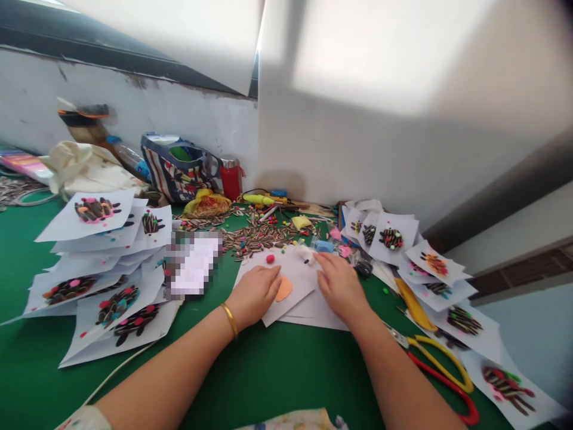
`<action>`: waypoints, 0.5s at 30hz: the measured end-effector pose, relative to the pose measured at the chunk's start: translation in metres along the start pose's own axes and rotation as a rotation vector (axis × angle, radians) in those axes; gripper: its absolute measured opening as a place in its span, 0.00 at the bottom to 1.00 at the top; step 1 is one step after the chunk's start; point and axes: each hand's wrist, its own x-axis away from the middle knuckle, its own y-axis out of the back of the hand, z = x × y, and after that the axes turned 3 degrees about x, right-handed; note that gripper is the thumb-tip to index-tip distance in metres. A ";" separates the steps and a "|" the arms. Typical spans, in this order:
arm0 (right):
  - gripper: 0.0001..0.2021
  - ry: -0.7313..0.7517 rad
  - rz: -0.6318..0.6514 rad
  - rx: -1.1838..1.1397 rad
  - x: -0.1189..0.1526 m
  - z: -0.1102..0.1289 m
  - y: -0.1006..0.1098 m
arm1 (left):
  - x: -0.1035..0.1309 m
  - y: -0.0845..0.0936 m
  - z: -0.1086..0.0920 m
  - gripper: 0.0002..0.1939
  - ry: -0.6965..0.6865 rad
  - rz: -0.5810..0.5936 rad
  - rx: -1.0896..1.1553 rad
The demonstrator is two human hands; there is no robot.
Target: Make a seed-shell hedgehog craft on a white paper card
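Observation:
White paper sheets (293,266) lie on the green table in front of me. On the top sheet is a flat orange disc (283,288), partly covered by the fingers of my left hand (256,295). These fingers lie close together, and I cannot make out anything in them. A small red ball (270,258) rests just beyond them. My right hand (341,285) lies at the right edge of the sheets, fingers stretched out. Its fingertips are beside a small white piece with black dots (307,257). A gold bracelet is on the left wrist.
Sunflower seeds (255,236) are heaped behind the sheets. Decorated cards are stacked at the left (101,239) and right (465,322). Scissors (441,361) and a yellow-handled tool (414,301) lie right. A red flask (231,179) and striped bag (176,173) stand behind.

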 end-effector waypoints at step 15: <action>0.13 0.061 0.149 -0.017 -0.003 -0.015 -0.002 | 0.001 0.000 -0.002 0.24 0.001 0.014 -0.003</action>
